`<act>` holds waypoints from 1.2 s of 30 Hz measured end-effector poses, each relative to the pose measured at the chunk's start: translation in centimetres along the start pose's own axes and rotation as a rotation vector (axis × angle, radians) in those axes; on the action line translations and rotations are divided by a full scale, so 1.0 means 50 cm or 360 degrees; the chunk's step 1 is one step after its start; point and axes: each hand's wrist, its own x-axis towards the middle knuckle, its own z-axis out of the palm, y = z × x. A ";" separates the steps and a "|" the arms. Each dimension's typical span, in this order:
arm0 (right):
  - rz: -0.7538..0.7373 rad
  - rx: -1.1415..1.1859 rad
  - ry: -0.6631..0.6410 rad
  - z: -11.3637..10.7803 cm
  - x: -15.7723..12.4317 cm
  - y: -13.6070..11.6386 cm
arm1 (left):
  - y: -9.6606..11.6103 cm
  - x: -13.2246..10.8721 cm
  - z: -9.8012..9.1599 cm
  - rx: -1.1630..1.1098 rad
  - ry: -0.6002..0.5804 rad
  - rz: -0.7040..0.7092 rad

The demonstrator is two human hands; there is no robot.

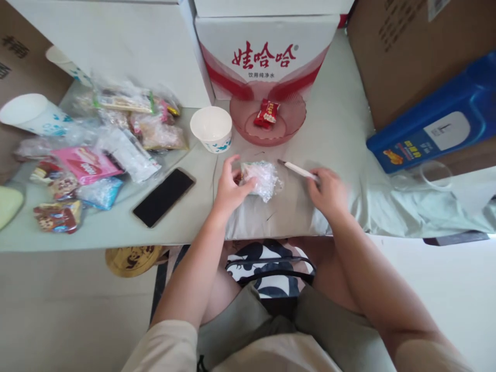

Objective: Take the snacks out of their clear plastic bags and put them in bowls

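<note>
My left hand (229,187) grips a crinkled clear plastic packet (263,178) just above the cloth near the table's front edge. Thumb and fingers close on its left side, and what is inside is hard to make out. In my right hand (328,192) is a slim white utility knife (296,169), its dark tip pointing left towards the packet without touching it. Behind the packet stand a white paper cup (211,129) and a pink see-through bowl (241,132) holding red wrapped sweets (267,113).
A black phone (164,197) lies left of my left hand. Beyond it is a heap of packaged snacks (87,164) with a tipped paper cup (33,114). White cartons (267,57) close off the back. A blue bottle (434,121) and a clear plastic cup (436,174) are on the right.
</note>
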 end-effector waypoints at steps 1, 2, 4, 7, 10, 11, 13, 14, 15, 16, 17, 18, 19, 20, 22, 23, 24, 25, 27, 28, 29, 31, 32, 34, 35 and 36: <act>0.0034 0.0072 0.0030 -0.009 0.000 -0.004 | -0.004 0.006 0.008 0.0035 0.0032 0.0031; 0.0064 0.0156 0.0048 -0.019 -0.002 -0.009 | -0.006 0.010 0.015 0.0087 0.0053 0.0070; 0.0057 0.0326 0.0037 -0.032 -0.008 -0.016 | -0.006 0.016 0.028 0.0198 0.0050 0.0139; -0.0100 0.0495 -0.0053 -0.033 -0.020 -0.029 | 0.000 0.019 0.044 0.0301 0.0014 0.0175; -0.0261 0.0539 -0.0144 -0.017 -0.022 -0.045 | 0.002 0.019 0.058 0.0313 0.0037 0.0189; -0.0282 0.0533 -0.0157 -0.012 -0.021 -0.048 | 0.000 0.019 0.060 0.0305 0.0049 0.0193; -0.0272 0.0501 -0.0181 -0.007 -0.017 -0.045 | -0.005 0.020 0.059 0.0294 0.0083 0.0191; -0.0252 0.0484 -0.0197 -0.007 -0.016 -0.040 | -0.007 0.021 0.055 0.0299 0.0110 0.0186; -0.0231 0.0465 -0.0216 -0.008 -0.014 -0.031 | -0.010 0.022 0.048 0.0316 0.0140 0.0179; -0.0211 0.0441 -0.0232 -0.011 -0.013 -0.019 | -0.011 0.023 0.041 0.0347 0.0168 0.0173; -0.0186 0.0409 -0.0230 -0.015 -0.012 -0.006 | -0.012 0.024 0.032 0.0390 0.0190 0.0173; -0.0150 0.0372 -0.0203 -0.019 -0.011 0.008 | -0.012 0.025 0.023 0.0441 0.0205 0.0186; -0.0105 0.0328 -0.0158 -0.023 -0.010 0.021 | -0.010 0.025 0.016 0.0494 0.0213 0.0211; -0.0064 0.0276 -0.0096 -0.026 -0.009 0.032 | -0.008 0.025 0.010 0.0540 0.0208 0.0246; -0.0028 0.0157 0.0069 -0.030 -0.007 0.046 | 0.000 0.024 0.004 0.0597 0.0155 0.0318; -0.0037 0.0104 0.0154 -0.029 -0.005 0.048 | 0.005 0.023 0.005 0.0602 0.0122 0.0338; -0.0069 0.0070 0.0221 -0.028 -0.005 0.046 | 0.010 0.022 0.006 0.0587 0.0093 0.0342; -0.0120 0.0065 0.0255 -0.024 -0.004 0.041 | 0.015 0.021 0.008 0.0550 0.0078 0.0329; -0.0262 0.0149 0.0208 -0.014 -0.005 0.025 | 0.022 0.019 0.013 0.0379 0.0113 0.0239; -0.0351 0.0219 0.0142 -0.007 -0.006 0.014 | 0.025 0.018 0.014 0.0230 0.0136 0.0154; -0.0439 0.0292 0.0066 0.001 -0.007 0.004 | 0.028 0.017 0.015 0.0039 0.0144 0.0041; -0.0577 0.0421 -0.0067 0.016 -0.007 -0.015 | 0.033 0.015 0.015 -0.0410 0.0074 -0.0243; -0.0621 0.0477 -0.0119 0.023 -0.007 -0.022 | 0.037 0.014 0.015 -0.0618 0.0001 -0.0380; -0.0654 0.0562 -0.0196 0.031 -0.004 -0.032 | 0.045 0.012 0.012 -0.0910 -0.0138 -0.0581; -0.0650 0.0583 -0.0218 0.033 -0.003 -0.035 | 0.049 0.011 0.011 -0.0984 -0.0166 -0.0643; -0.0633 0.0589 -0.0226 0.032 -0.001 -0.037 | 0.054 0.011 0.009 -0.1020 -0.0153 -0.0686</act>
